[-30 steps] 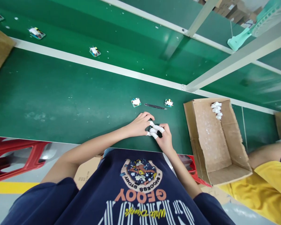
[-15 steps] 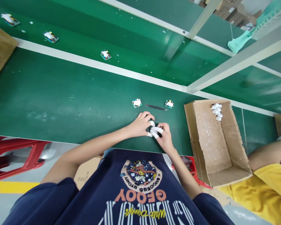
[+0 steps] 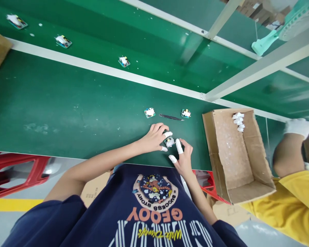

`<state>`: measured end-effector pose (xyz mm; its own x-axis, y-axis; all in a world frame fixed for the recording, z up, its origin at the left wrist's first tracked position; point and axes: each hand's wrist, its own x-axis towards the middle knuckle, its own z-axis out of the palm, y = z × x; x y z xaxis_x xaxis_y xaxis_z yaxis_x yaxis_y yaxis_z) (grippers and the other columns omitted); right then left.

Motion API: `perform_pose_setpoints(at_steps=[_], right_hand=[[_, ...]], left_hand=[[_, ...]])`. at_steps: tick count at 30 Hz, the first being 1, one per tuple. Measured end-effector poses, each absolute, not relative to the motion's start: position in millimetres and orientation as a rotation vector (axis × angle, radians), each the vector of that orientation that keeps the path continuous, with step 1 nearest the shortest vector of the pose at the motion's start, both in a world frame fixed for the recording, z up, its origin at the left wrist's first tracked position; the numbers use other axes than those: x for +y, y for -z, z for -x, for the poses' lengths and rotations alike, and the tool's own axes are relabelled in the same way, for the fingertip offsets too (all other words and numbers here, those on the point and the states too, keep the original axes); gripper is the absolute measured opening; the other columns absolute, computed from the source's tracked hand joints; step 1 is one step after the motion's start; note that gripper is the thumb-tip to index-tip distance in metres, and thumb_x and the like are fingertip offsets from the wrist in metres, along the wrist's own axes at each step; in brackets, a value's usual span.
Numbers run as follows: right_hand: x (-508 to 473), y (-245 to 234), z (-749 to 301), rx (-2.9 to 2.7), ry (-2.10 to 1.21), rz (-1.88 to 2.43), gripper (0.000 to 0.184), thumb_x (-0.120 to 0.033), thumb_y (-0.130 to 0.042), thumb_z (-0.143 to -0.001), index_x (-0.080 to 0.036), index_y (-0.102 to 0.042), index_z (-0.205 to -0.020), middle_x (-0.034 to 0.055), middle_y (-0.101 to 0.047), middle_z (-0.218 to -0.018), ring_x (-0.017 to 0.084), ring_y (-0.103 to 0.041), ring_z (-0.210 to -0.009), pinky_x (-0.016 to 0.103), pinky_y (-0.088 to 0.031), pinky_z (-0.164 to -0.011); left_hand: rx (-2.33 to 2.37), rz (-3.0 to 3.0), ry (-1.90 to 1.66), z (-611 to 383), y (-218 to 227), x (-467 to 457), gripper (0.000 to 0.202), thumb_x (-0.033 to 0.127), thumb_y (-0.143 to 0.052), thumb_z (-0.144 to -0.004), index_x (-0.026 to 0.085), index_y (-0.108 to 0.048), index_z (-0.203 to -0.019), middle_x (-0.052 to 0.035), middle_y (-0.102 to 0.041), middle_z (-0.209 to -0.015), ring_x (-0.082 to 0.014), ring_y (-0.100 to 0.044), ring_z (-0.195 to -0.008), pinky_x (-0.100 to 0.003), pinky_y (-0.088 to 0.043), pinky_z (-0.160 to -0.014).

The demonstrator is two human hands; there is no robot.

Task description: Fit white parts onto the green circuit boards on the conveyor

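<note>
My left hand [image 3: 154, 138] pinches a small green circuit board [image 3: 169, 141] between thumb and forefinger, both capped in white finger cots, just above the near part of the green table. My right hand [image 3: 183, 156] is right beside the board with its capped fingers spread apart and nothing in them. Two more small boards [image 3: 149, 112] [image 3: 185, 113] lie on the table beyond my hands, with black tweezers [image 3: 171, 117] between them.
An open cardboard box [image 3: 240, 168] with white finger cots [image 3: 238, 121] in its far corner stands to the right. Three boards [image 3: 124, 61] [image 3: 63, 41] [image 3: 16, 21] ride the conveyor belt beyond a white rail. A co-worker's gloved hand [image 3: 298, 126] and yellow shirt are at far right. A red stool [image 3: 18, 171] is lower left.
My right hand has let go of the board and opened, drawing slightly back. The boards on the belt have drifted rightward. The co-worker's gloved hand has risen at the right.
</note>
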<state>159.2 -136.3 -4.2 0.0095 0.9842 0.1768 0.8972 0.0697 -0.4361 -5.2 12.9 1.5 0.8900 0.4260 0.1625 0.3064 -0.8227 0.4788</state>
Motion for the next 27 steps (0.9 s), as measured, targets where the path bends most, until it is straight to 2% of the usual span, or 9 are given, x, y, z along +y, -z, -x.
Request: perform_pose_setpoints(at_steps=[5,12,16,27], right_hand=[[-132.5,6.5,-157.7,-2.011,-0.209,1.928,0.057,-0.041,-0.044,-0.094,-0.024,-0.030,-0.147,0.0179,-0.032,-0.139,0.035,-0.033,-0.123,0.057,-0.033,-0.099],[-134.0,9.0,-155.0,-2.014,-0.119,1.930,0.051,-0.043,-0.044,-0.093,-0.023,-0.044,-0.140,0.0178,-0.029,-0.141,0.038,-0.030,-0.126,0.063,-0.028,-0.102],[-134.5,8.7,-155.0,-2.046,-0.124,1.909,0.049,-0.041,-0.049,-0.091,-0.028,-0.046,-0.138,0.0143,-0.030,-0.143,0.037,-0.031,-0.127,0.064,-0.028,-0.104],[-136.9,11.9,-154.9,-2.050,-0.150,1.823,0.047,-0.037,-0.057,-0.088,-0.029,-0.049,-0.134,0.0124,-0.035,-0.143,0.034,-0.037,-0.127,0.063,-0.030,-0.104]], left_hand=[[0.473,-2.568,-0.302,2.9,3.0,19.0,0.022,0.026,-0.068,-0.077,0.016,-0.066,-0.096,-0.0121,-0.045,-0.127,-0.0337,-0.031,-0.123,-0.049,-0.031,-0.099],[0.486,-2.520,-0.313,0.5,2.6,19.4,0.028,0.026,-0.069,-0.076,0.021,-0.068,-0.103,-0.0106,-0.047,-0.124,-0.0333,-0.031,-0.123,-0.050,-0.030,-0.100],[0.489,-2.503,-0.321,0.3,2.1,19.7,0.033,0.031,-0.072,-0.074,0.023,-0.067,-0.106,-0.0102,-0.047,-0.124,-0.0335,-0.031,-0.123,-0.051,-0.029,-0.100],[0.455,-2.597,-0.361,2.4,-0.4,19.4,0.031,0.032,-0.075,-0.072,0.017,-0.068,-0.099,-0.0134,-0.047,-0.126,-0.0345,-0.032,-0.124,-0.052,-0.029,-0.100]])
